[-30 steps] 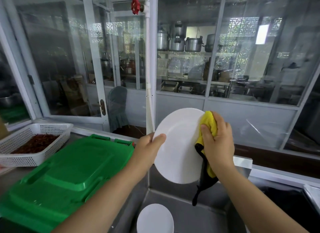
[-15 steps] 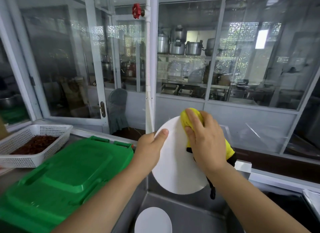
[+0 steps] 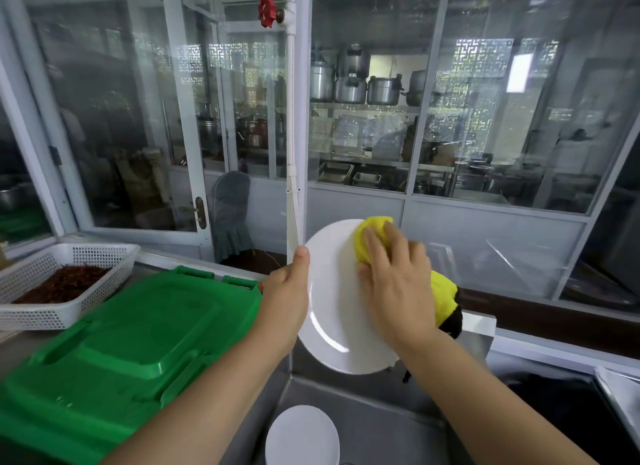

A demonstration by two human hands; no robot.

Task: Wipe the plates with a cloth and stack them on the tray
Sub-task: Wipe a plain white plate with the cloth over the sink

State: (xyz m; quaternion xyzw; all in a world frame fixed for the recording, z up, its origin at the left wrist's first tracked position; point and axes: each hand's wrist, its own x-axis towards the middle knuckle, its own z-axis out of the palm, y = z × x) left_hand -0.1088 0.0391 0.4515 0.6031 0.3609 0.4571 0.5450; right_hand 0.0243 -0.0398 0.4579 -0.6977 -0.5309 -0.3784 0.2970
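The right hand (image 3: 394, 284) has slid the cloth (image 3: 374, 236) up the plate (image 3: 329, 312), its straight fingers pressing it; the left hand (image 3: 287, 291) grips the rim, fingers probably curled behind.

A round white plate (image 3: 332, 312) stands nearly upright in the air over the steel sink (image 3: 374, 426), its glossy face toward the camera. A yellow cloth (image 3: 372, 237) with a black part lies pressed against the plate's upper right face and hangs past its right rim. Another white plate (image 3: 302, 437) lies flat in the sink below. A green tray (image 3: 131, 340) rests upside down on the desk to the left.
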